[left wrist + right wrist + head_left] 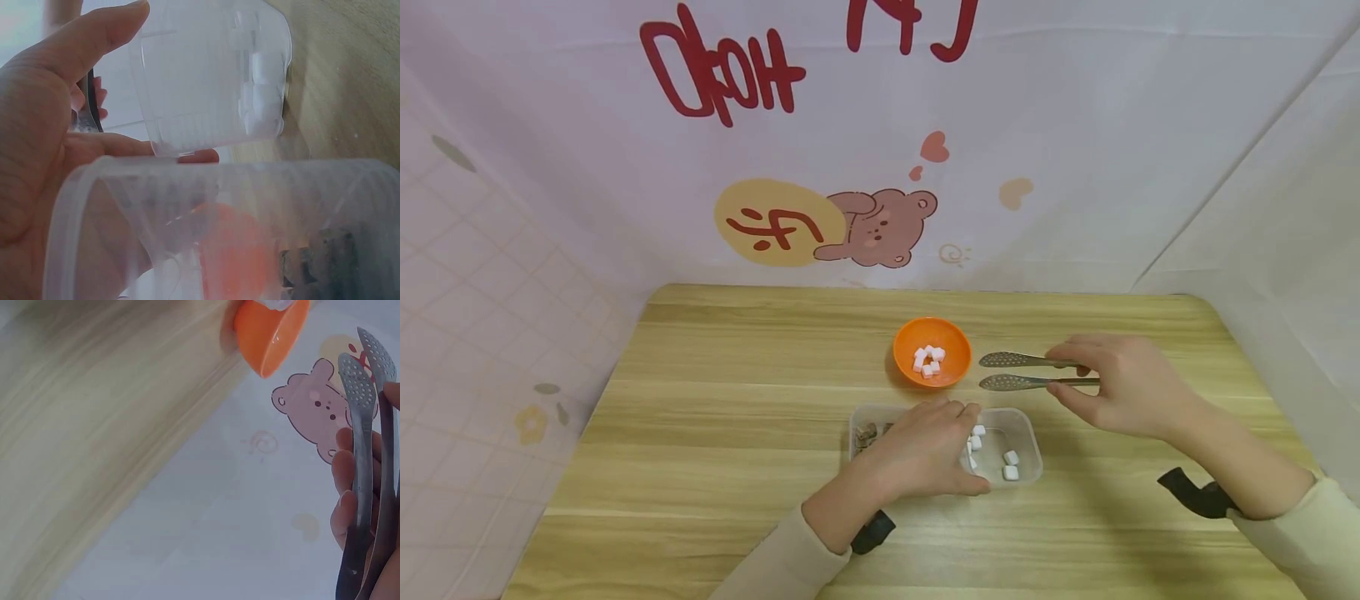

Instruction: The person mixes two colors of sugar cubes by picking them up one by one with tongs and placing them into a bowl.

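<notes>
My left hand spans the clear plastic box, its thumb at the near rim and its fingers curled at the far one, holding it. White cubes lie in the right part of the box and brown lumps in the left. The left wrist view shows the thumb and fingers around a see-through part with white cubes; dark lumps show through the nearer wall. My right hand grips metal tongs, whose perforated tips stand apart with nothing between them.
An orange bowl with several white cubes inside stands behind the box, left of the tong tips. The wooden table ends at a printed cloth wall at the back. Pale cloth hangs at the sides.
</notes>
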Tool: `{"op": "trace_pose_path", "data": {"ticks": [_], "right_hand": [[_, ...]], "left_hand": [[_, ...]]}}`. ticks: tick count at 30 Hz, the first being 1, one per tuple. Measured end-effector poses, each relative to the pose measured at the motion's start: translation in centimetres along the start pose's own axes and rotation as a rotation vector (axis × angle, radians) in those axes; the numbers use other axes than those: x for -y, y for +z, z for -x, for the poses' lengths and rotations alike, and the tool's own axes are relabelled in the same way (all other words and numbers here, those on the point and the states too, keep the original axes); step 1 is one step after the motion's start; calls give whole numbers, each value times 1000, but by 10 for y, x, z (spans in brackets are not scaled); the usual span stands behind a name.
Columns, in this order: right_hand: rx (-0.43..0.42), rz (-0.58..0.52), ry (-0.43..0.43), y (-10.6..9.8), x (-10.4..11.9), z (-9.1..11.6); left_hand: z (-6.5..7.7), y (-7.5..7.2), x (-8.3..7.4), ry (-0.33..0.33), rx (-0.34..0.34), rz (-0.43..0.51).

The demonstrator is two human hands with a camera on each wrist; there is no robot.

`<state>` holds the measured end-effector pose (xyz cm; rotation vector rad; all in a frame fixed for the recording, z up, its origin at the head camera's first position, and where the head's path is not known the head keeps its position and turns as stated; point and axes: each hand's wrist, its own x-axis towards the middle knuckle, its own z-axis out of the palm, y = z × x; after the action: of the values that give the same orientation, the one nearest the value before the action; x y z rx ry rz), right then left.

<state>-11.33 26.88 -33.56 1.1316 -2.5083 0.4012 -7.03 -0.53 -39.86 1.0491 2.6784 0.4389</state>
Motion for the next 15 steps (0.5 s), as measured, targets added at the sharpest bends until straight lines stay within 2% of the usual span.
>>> {"op": "trace_pose_path", "data": {"ticks": [5, 9, 15], "right_hand": [[40, 25, -3, -10, 1, 4], [86, 45, -44, -16, 3, 6], [195, 99, -91, -21, 15, 5]], "left_hand": [[1, 0, 0, -5, 12, 13], [0, 0, 0, -12, 26, 31], [0, 0, 0, -18, 32, 39]]}}
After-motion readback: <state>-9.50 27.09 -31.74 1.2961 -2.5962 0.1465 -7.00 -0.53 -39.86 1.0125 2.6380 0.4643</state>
